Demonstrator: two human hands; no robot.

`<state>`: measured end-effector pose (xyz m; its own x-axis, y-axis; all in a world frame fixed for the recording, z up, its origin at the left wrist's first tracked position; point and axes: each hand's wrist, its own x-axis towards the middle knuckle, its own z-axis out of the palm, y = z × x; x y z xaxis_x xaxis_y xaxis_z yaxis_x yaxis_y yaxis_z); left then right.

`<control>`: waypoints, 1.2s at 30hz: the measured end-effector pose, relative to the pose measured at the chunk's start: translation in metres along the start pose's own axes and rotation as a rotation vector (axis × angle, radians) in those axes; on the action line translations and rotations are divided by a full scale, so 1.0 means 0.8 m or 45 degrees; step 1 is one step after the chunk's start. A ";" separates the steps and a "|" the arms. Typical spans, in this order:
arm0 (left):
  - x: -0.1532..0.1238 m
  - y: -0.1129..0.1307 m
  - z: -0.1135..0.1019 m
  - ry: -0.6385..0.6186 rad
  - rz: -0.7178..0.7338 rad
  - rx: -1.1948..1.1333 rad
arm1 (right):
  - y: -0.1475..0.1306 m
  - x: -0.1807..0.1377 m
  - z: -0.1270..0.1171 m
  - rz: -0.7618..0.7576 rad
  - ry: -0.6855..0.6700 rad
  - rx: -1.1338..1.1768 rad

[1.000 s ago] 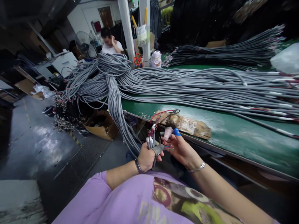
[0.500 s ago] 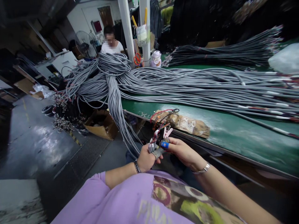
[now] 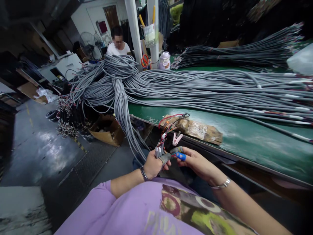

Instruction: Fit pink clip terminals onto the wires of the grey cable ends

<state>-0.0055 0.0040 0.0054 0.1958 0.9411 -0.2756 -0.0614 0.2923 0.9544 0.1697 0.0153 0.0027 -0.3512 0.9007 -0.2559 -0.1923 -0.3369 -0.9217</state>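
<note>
**A:** In the head view, what did the left hand have?

**B:** The left hand (image 3: 153,166) was closed in a fist round the end of a grey cable (image 3: 165,158). It sat low and near, in front of the purple shirt and off the near edge of the green bench (image 3: 244,138).

**A:** And the right?

**B:** The right hand (image 3: 198,163) came in from the right, touching the left. Its thumb and a finger in a blue fingertip cap (image 3: 181,156) were pressed together on the thin wires (image 3: 162,141), as far as I could tell just where they left the sheath. The wires fanned up out of the fist, and a pink clip (image 3: 176,138) hung just above the fingers.

**A:** How would you handle that well?

**B:** I'd grip close to the stripped end so the cable can't twist. I'd also pinch one wire at a time, clear of the clip.

**A:** What lay around them?

**B:** A brown board (image 3: 200,129) lay on the bench edge just beyond the hands. The cable heap (image 3: 195,88) stretched across the far bench and spilled off its left end. A co-worker (image 3: 118,45) sat far left.
</note>
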 end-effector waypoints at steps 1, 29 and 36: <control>0.000 -0.001 0.001 0.009 0.005 -0.007 | 0.001 -0.001 0.002 -0.031 0.027 -0.024; 0.009 0.017 0.022 -0.032 -0.027 -0.298 | -0.018 0.044 0.023 -0.029 0.063 0.475; 0.011 0.016 0.020 -0.045 -0.042 -0.301 | -0.004 0.052 0.019 -0.076 0.137 0.532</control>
<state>0.0113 0.0135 0.0174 0.2354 0.9250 -0.2982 -0.2808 0.3585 0.8903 0.1420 0.0501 -0.0006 -0.2350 0.9380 -0.2547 -0.5718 -0.3453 -0.7442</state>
